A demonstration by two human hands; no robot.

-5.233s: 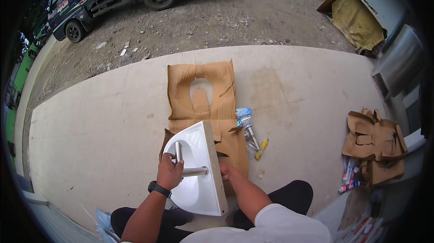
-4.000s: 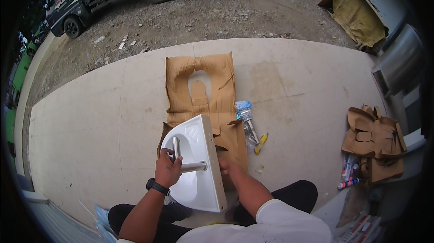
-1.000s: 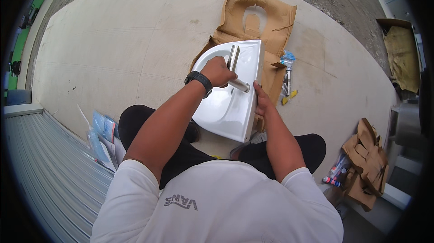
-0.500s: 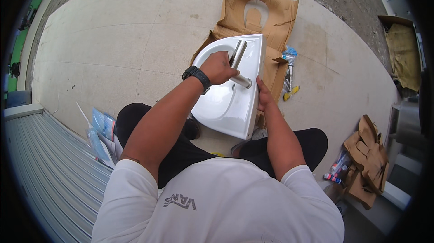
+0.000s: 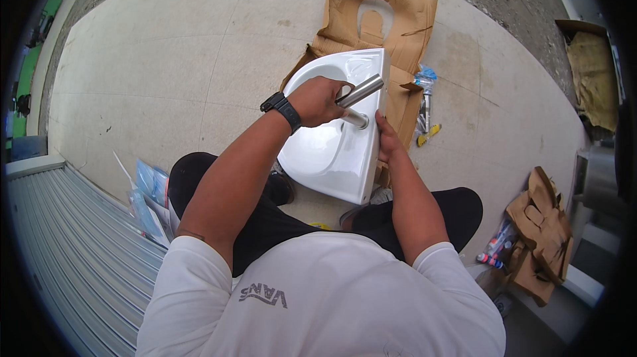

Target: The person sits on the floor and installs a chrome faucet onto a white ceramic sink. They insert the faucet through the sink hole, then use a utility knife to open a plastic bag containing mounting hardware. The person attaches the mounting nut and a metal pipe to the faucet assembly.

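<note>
A white ceramic washbasin stands in front of me between my knees, its straight back edge toward the right. On its deck is a brushed-metal faucet, whose post rises from the tap hole and whose long tube points up and to the right. My left hand, with a black watch on the wrist, is closed around the faucet near where tube and post meet; the fingertips are partly hidden. Holding the basin's right edge is my right hand, thumb on top and the other fingers out of sight along the side.
Opened cardboard lies beneath and beyond the basin. A chrome fitting in plastic and a yellow item are to its right. Torn cardboard sits at the far right. Plastic packets lie by the ribbed shutter on the left.
My left hand has turned the faucet clockwise, so its tube now slants further right across the basin's back edge. My right hand and the basin stay nearly in place.
</note>
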